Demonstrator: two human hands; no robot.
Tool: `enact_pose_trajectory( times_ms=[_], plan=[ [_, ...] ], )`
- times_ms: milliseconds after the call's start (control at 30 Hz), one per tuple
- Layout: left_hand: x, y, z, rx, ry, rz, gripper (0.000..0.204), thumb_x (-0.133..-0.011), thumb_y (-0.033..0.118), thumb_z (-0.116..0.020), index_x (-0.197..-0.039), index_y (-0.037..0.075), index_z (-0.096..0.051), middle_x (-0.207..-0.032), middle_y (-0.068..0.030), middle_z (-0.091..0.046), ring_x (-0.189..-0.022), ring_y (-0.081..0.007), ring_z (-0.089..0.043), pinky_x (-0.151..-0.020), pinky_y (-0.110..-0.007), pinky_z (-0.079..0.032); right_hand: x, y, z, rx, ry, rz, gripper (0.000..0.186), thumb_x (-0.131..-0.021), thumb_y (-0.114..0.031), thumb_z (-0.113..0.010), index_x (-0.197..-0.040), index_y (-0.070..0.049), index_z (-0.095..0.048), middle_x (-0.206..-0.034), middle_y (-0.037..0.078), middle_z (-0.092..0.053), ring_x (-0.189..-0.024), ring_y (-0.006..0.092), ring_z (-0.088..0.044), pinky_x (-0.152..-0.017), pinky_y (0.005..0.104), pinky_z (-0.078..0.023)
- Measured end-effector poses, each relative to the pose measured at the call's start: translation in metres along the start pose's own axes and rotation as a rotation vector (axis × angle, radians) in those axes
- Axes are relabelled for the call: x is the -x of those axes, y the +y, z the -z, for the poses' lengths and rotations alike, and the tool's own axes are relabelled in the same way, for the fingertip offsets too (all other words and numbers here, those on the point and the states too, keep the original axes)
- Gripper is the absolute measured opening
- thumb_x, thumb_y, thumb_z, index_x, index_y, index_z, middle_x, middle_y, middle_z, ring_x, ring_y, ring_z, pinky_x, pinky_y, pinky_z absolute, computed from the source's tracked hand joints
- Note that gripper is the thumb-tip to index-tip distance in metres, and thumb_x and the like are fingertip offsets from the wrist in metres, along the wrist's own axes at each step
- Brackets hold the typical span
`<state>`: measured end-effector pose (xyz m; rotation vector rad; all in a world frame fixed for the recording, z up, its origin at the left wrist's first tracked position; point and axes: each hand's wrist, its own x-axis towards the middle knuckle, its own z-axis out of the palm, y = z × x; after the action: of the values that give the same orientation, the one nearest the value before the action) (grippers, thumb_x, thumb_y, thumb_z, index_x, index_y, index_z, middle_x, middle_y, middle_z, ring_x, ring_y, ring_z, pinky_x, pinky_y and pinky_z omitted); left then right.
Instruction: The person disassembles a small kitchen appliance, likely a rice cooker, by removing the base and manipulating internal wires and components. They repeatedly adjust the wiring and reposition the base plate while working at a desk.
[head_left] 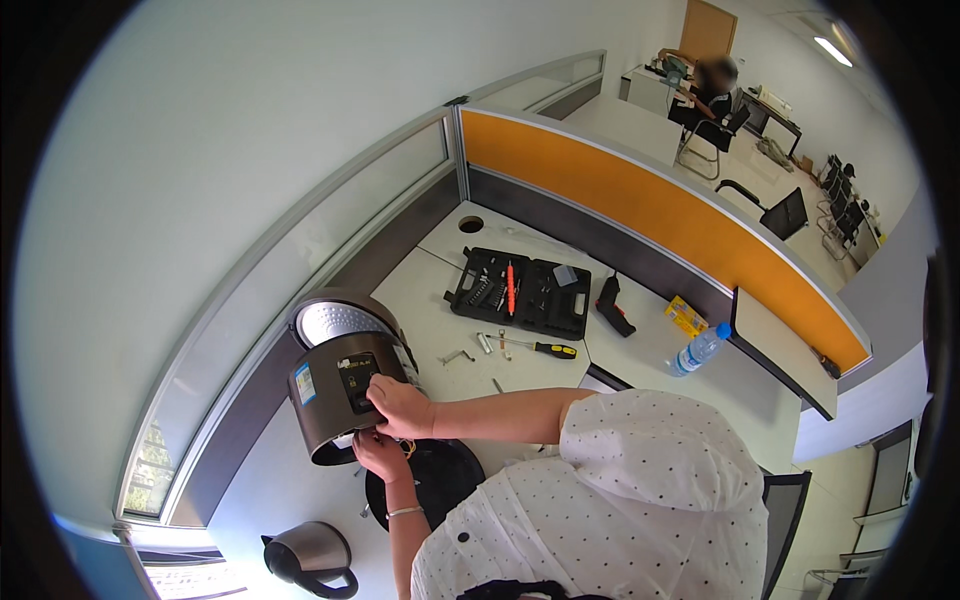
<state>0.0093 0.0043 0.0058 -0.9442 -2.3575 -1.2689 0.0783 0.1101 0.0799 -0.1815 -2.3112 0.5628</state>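
Note:
A brown rice cooker [330, 390] stands at the left of the desk with its lid [345, 320] raised and its perforated metal inner side showing. At the cooker's lower edge my left hand [382, 455] is closed, fingertips against the underside; what they grip is hidden. Just above it, my right hand [403, 408] is curled against the cooker's front, below the dark control panel [358, 375]. I cannot make out what it holds. Thin yellow wires [408, 448] show beside my hands. A round black part [440, 475] lies on the desk under my forearms.
An open black tool case [520, 295] with a red pen-like tool sits further back. Nearby are a yellow-black screwdriver [555, 350], small metal parts, a cordless screwdriver [613, 308], a yellow box [686, 315] and a water bottle [700, 350]. A kettle [310, 555] stands front left.

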Motion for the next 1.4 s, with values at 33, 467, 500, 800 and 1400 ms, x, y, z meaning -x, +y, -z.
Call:
enact_pose_trajectory(
  times_ms=[33, 467, 500, 800, 1400],
  plan=[
    [0.0, 0.001, 0.0, 0.041, -0.002, 0.038, 0.007, -0.074, 0.007, -0.058, -0.072, 0.0, -0.057, -0.075, -0.0164, -0.059, -0.072, -0.0378, -0.054, -0.065, -0.046, -0.043, -0.001, -0.001, 0.001, -0.001, -0.001, -0.002, 0.043, -0.053, -0.01, -0.071, -0.086, 0.003, -0.046, -0.089, 0.017, -0.046, -0.082, 0.0342, -0.052, -0.067, 0.0383, -0.049],
    [0.001, 0.001, 0.0, -0.031, 0.034, -0.069, 0.008, -0.074, 0.007, -0.058, -0.071, -0.001, -0.057, -0.071, -0.0176, -0.059, -0.067, -0.0384, -0.054, -0.06, -0.046, -0.042, 0.0, -0.001, 0.001, -0.005, -0.018, -0.005, 0.047, -0.051, -0.011, -0.074, -0.086, 0.003, -0.046, -0.089, 0.017, -0.046, -0.083, 0.0339, -0.052, -0.069, 0.0383, -0.048],
    [0.001, 0.002, -0.001, -0.026, 0.021, -0.053, 0.007, -0.074, 0.006, -0.057, -0.072, -0.001, -0.058, -0.071, -0.0174, -0.059, -0.068, -0.0381, -0.054, -0.062, -0.045, -0.043, 0.0, 0.0, 0.001, -0.001, -0.015, -0.005, 0.046, -0.051, -0.011, -0.073, -0.086, 0.003, -0.046, -0.089, 0.017, -0.046, -0.083, 0.034, -0.052, -0.069, 0.0383, -0.048],
    [0.005, -0.018, -0.014, 0.4, -0.041, 0.241, 0.019, -0.077, 0.007, -0.056, -0.089, -0.003, -0.067, -0.082, -0.0174, -0.067, -0.072, -0.0311, -0.063, -0.065, -0.037, -0.048, 0.0, -0.001, -0.002, 0.007, -0.007, -0.006, 0.044, -0.052, -0.009, -0.07, -0.086, 0.002, -0.046, -0.09, 0.018, -0.046, -0.084, 0.0343, -0.052, -0.069, 0.0381, -0.048],
    [0.007, -0.016, -0.01, 0.73, -0.123, 0.505, 0.017, -0.081, -0.004, -0.054, -0.093, -0.009, -0.065, -0.09, -0.01, -0.068, -0.079, -0.0129, -0.06, -0.073, -0.028, -0.049, 0.001, 0.001, -0.001, 0.003, 0.006, -0.008, 0.043, -0.052, -0.008, -0.07, -0.085, 0.002, -0.045, -0.089, 0.017, -0.046, -0.084, 0.0345, -0.051, -0.069, 0.0383, -0.048]
  ],
)
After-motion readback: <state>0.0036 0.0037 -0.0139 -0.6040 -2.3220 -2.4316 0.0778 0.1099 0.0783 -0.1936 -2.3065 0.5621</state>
